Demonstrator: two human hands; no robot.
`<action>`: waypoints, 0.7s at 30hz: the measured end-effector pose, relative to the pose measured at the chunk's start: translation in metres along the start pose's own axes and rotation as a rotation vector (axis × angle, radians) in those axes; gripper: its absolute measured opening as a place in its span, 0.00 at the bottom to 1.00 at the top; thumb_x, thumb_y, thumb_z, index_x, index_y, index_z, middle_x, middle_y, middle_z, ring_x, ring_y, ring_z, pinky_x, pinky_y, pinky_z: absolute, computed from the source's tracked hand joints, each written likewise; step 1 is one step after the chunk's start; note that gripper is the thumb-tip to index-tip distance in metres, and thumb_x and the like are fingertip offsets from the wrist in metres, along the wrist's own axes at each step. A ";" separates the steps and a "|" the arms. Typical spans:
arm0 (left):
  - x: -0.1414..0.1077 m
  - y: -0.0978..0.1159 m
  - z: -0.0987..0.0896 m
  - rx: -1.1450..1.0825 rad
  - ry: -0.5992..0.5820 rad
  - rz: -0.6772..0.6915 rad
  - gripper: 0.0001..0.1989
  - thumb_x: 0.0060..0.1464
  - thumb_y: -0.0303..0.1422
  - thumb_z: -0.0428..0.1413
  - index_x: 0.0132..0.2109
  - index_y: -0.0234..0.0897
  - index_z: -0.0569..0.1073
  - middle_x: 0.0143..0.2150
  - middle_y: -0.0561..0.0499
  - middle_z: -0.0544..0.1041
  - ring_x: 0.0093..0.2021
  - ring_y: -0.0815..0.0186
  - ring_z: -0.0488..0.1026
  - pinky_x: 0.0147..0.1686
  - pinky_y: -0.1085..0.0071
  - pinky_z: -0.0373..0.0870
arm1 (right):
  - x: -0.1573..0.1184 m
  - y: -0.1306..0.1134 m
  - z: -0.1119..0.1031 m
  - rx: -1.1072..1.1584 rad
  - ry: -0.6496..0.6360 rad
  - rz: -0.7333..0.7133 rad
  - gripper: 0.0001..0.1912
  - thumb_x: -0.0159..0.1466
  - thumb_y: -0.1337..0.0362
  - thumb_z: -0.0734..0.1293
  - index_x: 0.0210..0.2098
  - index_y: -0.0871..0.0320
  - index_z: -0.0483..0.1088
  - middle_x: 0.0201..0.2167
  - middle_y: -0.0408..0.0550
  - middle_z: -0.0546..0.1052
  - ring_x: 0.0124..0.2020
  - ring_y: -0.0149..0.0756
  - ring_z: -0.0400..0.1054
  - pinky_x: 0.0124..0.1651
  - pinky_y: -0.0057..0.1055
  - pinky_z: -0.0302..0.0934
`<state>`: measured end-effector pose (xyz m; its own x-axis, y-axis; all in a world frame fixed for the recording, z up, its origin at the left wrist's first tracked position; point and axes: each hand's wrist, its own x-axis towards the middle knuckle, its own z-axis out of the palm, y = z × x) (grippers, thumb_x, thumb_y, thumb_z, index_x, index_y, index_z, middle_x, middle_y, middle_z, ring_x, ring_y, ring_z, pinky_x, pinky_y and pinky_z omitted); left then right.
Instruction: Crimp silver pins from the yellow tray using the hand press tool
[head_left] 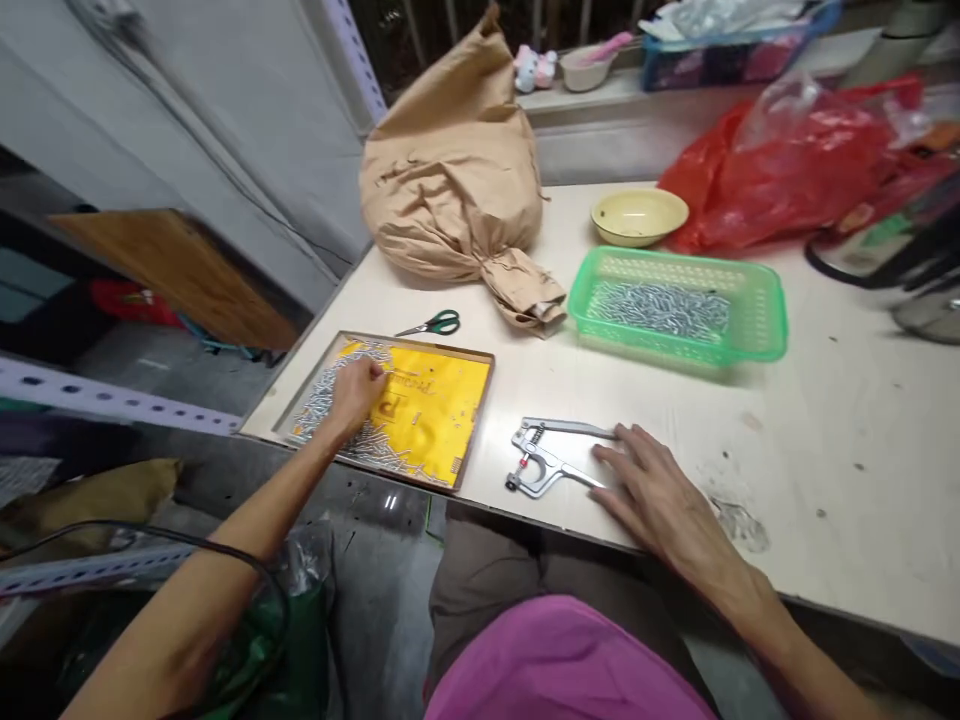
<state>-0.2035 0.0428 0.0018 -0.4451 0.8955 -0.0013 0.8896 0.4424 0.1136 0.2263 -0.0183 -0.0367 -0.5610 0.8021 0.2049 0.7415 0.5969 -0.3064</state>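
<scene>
My left hand (358, 393) is over the shallow tray (474, 425) at the table's left front, fingers pinched together. What they hold, if anything, is too small to make out. Small, thin silver metal pieces (379, 445) are heaped on the tray's left and front parts, over a yellow lining (431, 410). My right hand (660, 490) rests at the handle ends of the silver hand pliers (551, 465), its fingers spread. The pliers lie on the table with handles apart and a spring between them, jaws pointing left.
Green-handled scissors (441, 323) lie behind the tray. A tied brown bag (457, 180) stands at the back left. Farther right are a green basket (761, 315) of silver metal pieces, a yellow bowl (637, 220) and a red plastic bag (787, 170). The table's front edge is near my lap.
</scene>
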 end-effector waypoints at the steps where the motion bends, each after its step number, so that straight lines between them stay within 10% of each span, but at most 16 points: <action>1: -0.001 -0.001 0.001 -0.004 0.020 0.020 0.05 0.52 0.29 0.50 0.32 0.36 0.70 0.34 0.46 0.75 0.38 0.59 0.72 0.39 0.66 0.65 | 0.002 -0.001 -0.002 0.010 -0.013 -0.009 0.18 0.66 0.58 0.59 0.52 0.58 0.66 0.58 0.57 0.61 0.60 0.49 0.51 0.55 0.46 0.57; 12: -0.039 0.014 -0.002 -0.044 0.046 0.166 0.12 0.54 0.29 0.48 0.43 0.32 0.73 0.40 0.49 0.75 0.41 0.64 0.72 0.47 0.69 0.65 | 0.036 -0.039 -0.003 -0.007 -0.100 -0.204 0.16 0.69 0.67 0.54 0.53 0.57 0.65 0.43 0.52 0.69 0.43 0.40 0.59 0.44 0.39 0.56; 21: -0.054 0.012 -0.007 -0.186 0.068 0.217 0.14 0.52 0.39 0.48 0.36 0.36 0.74 0.38 0.45 0.78 0.40 0.58 0.74 0.43 0.66 0.69 | 0.084 -0.073 0.017 -0.066 -0.290 -0.485 0.06 0.62 0.75 0.60 0.33 0.62 0.67 0.36 0.48 0.68 0.38 0.37 0.61 0.38 0.33 0.57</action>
<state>-0.1692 -0.0006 0.0102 -0.2580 0.9600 0.1087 0.9336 0.2187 0.2838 0.1186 0.0050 -0.0125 -0.9143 0.4028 0.0418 0.3896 0.9031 -0.1804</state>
